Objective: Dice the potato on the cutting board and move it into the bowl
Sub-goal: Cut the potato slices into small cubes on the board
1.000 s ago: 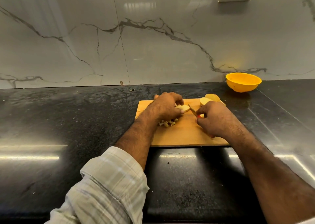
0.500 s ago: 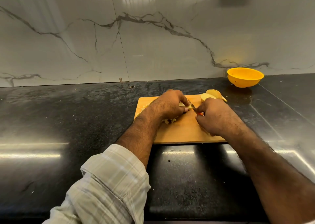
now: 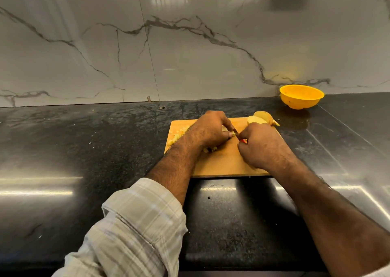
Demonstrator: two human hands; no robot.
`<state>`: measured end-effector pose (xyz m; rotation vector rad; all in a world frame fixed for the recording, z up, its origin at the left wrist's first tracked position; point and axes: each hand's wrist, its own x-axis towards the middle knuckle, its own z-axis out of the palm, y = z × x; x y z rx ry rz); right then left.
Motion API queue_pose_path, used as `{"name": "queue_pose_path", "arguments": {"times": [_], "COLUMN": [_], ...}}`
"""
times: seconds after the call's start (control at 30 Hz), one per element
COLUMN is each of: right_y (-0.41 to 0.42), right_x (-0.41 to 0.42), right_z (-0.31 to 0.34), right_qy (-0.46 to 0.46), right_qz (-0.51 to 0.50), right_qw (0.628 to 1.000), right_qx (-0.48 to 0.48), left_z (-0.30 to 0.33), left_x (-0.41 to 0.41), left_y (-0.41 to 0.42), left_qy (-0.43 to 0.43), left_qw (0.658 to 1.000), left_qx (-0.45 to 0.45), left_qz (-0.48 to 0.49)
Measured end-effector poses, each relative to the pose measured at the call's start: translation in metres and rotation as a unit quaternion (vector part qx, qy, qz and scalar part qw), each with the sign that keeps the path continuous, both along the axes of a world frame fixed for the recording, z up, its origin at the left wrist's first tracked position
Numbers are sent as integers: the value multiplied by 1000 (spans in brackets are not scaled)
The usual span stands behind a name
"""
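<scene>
Head cam: right hand (image 3: 263,146) wrapped round a red-handled knife (image 3: 238,135), blade tip angled up-left into the potato piece (image 3: 227,131). Left hand (image 3: 211,132) sits just left of the blade, fingers curled down over that piece, pinning it to the wooden cutting board (image 3: 223,162). Diced bits (image 3: 210,149) lie under the left wrist, more dice (image 3: 178,136) further left at the board edge. Uncut potato halves (image 3: 260,118) sit just beyond the knife hand at the board's far right corner. Yellow bowl (image 3: 301,97) stands well beyond those, on the black counter (image 3: 84,150) by the wall; looks empty. Judgement: dicing partway through, halves left, transfer not started.
</scene>
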<state>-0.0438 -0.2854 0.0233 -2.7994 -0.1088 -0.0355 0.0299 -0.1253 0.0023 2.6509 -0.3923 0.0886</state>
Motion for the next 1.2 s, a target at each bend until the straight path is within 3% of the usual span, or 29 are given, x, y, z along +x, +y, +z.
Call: {"name": "queue_pose_path", "arguments": {"times": [0.27, 0.57, 0.93, 1.2], "right_y": [7, 6, 23, 6], "right_x": [3, 4, -1, 2], "right_z": [4, 1, 11, 1], "right_qy": [29, -15, 25, -5], "right_qz": [13, 0, 22, 14], "right_qw": [999, 1000, 997, 1000], "right_qx": [-21, -14, -74, -20], "left_z": [6, 9, 14, 13], "left_x": [-2, -6, -8, -6], "left_y": [-1, 5, 2, 6], "left_qy": [7, -2, 17, 23], "left_qw": [1000, 1000, 999, 999], "left_qx": [15, 18, 39, 8], "left_qz": [-10, -4, -11, 23]}}
